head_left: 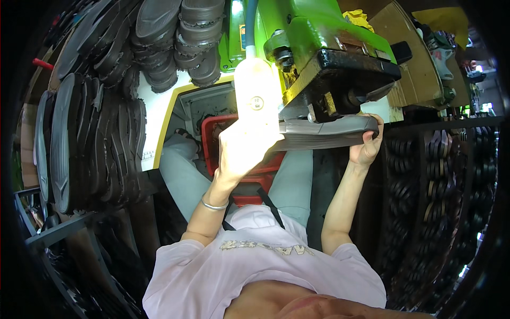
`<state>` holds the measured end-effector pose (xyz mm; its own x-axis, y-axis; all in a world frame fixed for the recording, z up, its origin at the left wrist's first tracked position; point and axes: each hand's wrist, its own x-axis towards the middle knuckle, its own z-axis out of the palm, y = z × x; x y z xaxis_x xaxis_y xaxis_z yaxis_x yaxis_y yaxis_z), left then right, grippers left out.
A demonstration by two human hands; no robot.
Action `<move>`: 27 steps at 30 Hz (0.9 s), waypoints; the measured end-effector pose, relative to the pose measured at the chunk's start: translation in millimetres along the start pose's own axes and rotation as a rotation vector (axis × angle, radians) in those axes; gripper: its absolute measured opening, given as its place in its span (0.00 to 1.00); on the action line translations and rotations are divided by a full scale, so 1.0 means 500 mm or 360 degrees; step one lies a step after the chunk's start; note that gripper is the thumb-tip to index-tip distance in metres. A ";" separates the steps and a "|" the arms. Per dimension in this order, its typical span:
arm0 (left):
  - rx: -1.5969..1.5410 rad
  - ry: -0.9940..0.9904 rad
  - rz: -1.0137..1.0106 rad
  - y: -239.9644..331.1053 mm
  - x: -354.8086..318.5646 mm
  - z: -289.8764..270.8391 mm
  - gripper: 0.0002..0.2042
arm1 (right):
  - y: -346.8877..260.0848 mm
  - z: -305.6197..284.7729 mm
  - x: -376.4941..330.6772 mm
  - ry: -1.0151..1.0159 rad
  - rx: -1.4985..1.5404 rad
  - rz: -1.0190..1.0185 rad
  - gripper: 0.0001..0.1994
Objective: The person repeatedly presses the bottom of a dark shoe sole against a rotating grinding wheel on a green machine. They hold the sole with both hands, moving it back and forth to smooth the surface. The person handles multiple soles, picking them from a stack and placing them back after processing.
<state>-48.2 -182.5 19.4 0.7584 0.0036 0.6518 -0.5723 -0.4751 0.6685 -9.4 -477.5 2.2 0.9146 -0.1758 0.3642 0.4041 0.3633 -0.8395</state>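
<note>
A dark grey shoe sole (325, 136) lies sideways under the head of a green machine (332, 37), its upper edge close against the black metal parts there. My right hand (367, 144) is closed round the sole's right end, thumb on the near side and fingers over the far side. At the left end my left hand (247, 146) grips it; glare from a bright work lamp (257, 90) washes out most of those fingers. A red plastic bin (210, 154) stands below the sole, between my legs.
Stacks of grey soles with ragged edges (154, 40) and a row of upright soles (90, 143) crowd the left of the white table (155, 133). A cardboard box (417, 58) is at the far right. Racks of dark soles (441, 186) stand on my right.
</note>
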 end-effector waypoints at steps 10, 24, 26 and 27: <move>-0.0176 0.0021 -0.0255 -0.025 -0.009 -0.016 0.08 | 0.017 0.009 -0.004 -0.0001 0.0005 0.0098 0.27; -0.0022 -0.0053 -0.0460 -0.009 -0.032 -0.081 0.10 | 0.032 0.123 0.000 -0.0132 0.0105 0.0195 0.23; 0.0115 -0.0155 -0.0436 0.002 -0.031 -0.055 0.17 | 0.030 0.115 0.000 -0.0110 0.0102 0.0178 0.24; 0.0233 -0.0124 -0.0265 0.013 -0.029 -0.043 0.18 | 0.030 0.109 0.001 -0.0105 0.0094 0.0170 0.24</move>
<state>-69.5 -166.4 21.9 0.8636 0.0275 0.5034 -0.3899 -0.5964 0.7016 -2.2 -422.4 11.6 0.9507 -0.0732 0.3014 0.3028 0.4300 -0.8505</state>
